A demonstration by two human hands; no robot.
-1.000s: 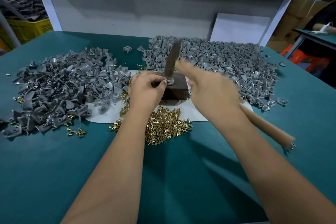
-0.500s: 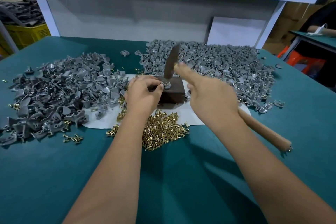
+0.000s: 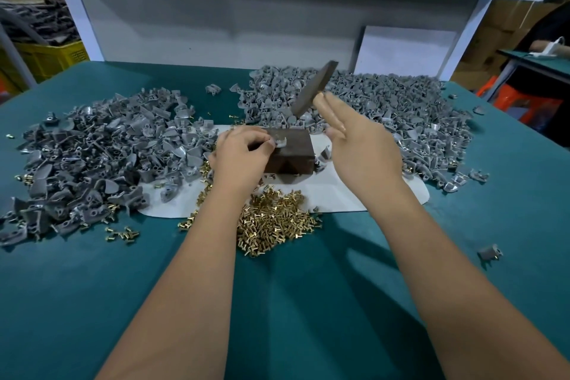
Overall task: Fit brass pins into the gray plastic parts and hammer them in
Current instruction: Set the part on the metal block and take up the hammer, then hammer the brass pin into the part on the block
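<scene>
A dark brown rectangular metal block [image 3: 291, 153] with a worn, scuffed top sits on a flat white sheet [image 3: 333, 194] spread over the teal felt-like tabletop [image 3: 92, 302]. On the block's top lies a small curved gray plastic part [image 3: 280, 142], pinched at its left edge by the left hand [image 3: 242, 156], whose fingers are curled down with the knuckles up and the forearm running in from the lower left.

The right hand [image 3: 361, 148] is raised to the right of the block, back of the hand toward the camera, index and middle fingers stretched along the hammer. Whether the remaining fingers close round the handle cannot be told, as the hand hides it. The hammer head [image 3: 313, 88] is a dark, flat-sided, tapering piece of metal, tilted with its long axis running from lower left to upper right, its lower end hanging above the block's far edge and apart from the part.

Short shiny brass pins [image 3: 274, 222] with flat heads are heaped just in front of the block. Gray plastic parts are heaped in a left pile [image 3: 101, 157] and a far right pile [image 3: 385, 111].
</scene>
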